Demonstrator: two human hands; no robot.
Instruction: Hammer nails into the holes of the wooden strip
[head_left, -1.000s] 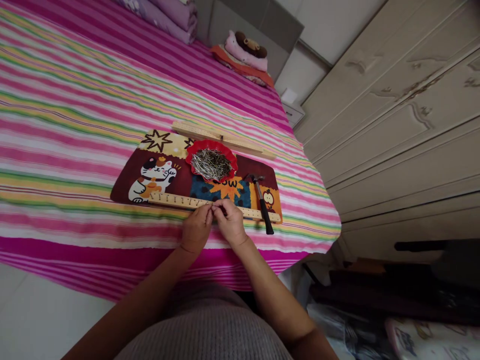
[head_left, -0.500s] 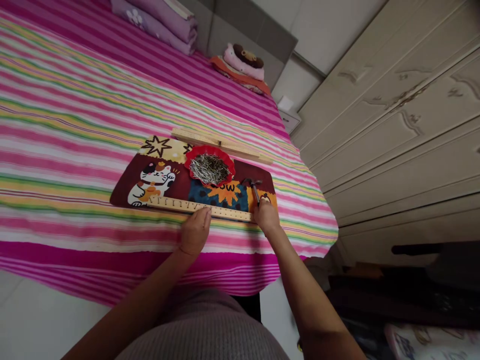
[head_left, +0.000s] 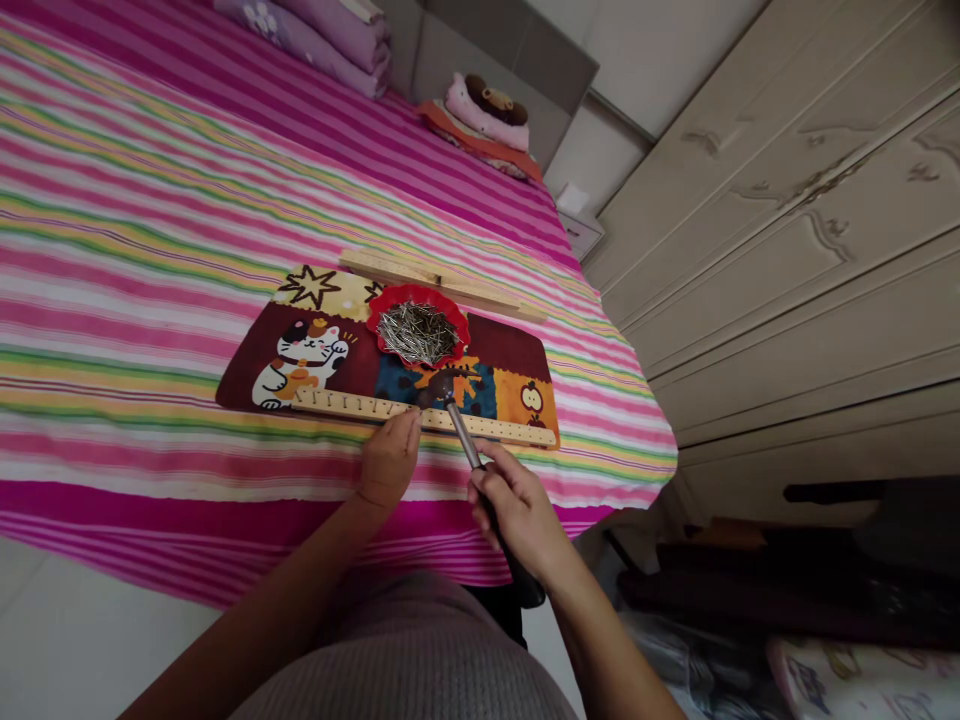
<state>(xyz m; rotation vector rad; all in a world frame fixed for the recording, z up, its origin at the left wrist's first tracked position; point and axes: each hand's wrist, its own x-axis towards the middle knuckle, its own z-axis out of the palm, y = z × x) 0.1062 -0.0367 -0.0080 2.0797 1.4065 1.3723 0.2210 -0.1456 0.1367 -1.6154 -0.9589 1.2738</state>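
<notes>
My right hand [head_left: 517,505] is wrapped round the black handle of a hammer [head_left: 466,436]. The hammer's dark head is over the wooden strip, just right of my left fingertips. My left hand [head_left: 390,455] rests at the strip's near edge, thumb and fingers pinched together; what is between them is too small to make out. Along the wooden strip [head_left: 510,430] runs a line of small holes, and several nails [head_left: 345,404] stand in its left part. Behind it, a red scalloped bowl [head_left: 375,325] holds a heap of loose nails [head_left: 420,333].
The strip and bowl lie on a patterned cat mat [head_left: 244,365] over a striped bedspread [head_left: 150,300]. Another wooden piece [head_left: 450,288] lies behind the bowl. Folded bedding [head_left: 322,45] and a pink pillow [head_left: 480,112] sit at the back. A cream wardrobe [head_left: 750,260] stands right.
My right hand has lifted the hammer from the mat's right side and brought it left, its head now over the strip by my left hand. My left hand has barely moved.
</notes>
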